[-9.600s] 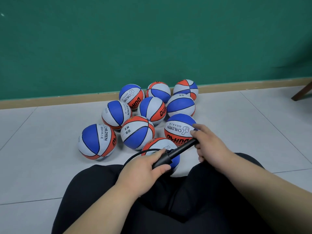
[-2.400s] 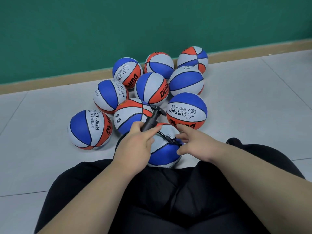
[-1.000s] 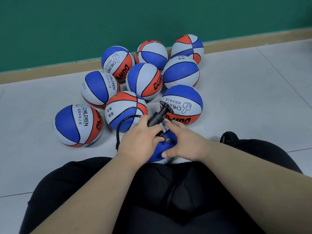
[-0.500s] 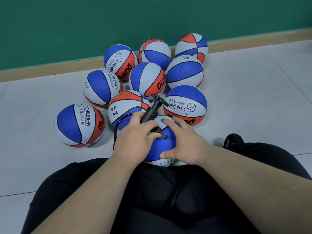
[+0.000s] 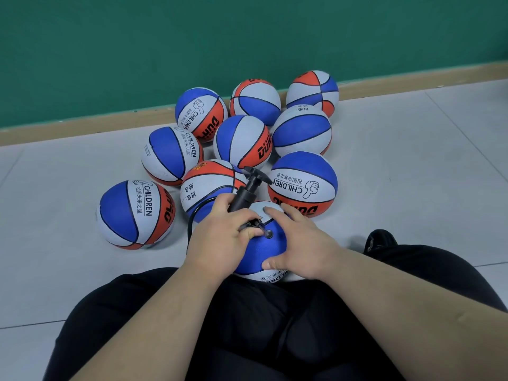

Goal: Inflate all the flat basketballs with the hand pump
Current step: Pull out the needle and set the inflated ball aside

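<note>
Ten red, white and blue basketballs [image 5: 302,133] crowd a tiled floor [image 5: 412,174] below a green wall [image 5: 247,37]. The nearest basketball [image 5: 261,251] sits at the person's lap, the right hand [image 5: 299,243] cupped round it, the left hand [image 5: 220,240] gripping the single black hand pump [image 5: 244,195] against its top.

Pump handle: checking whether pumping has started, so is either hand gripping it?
No, the pump handle stands free, while the left hand holds the pump body and the right hand holds the near ball.
</note>
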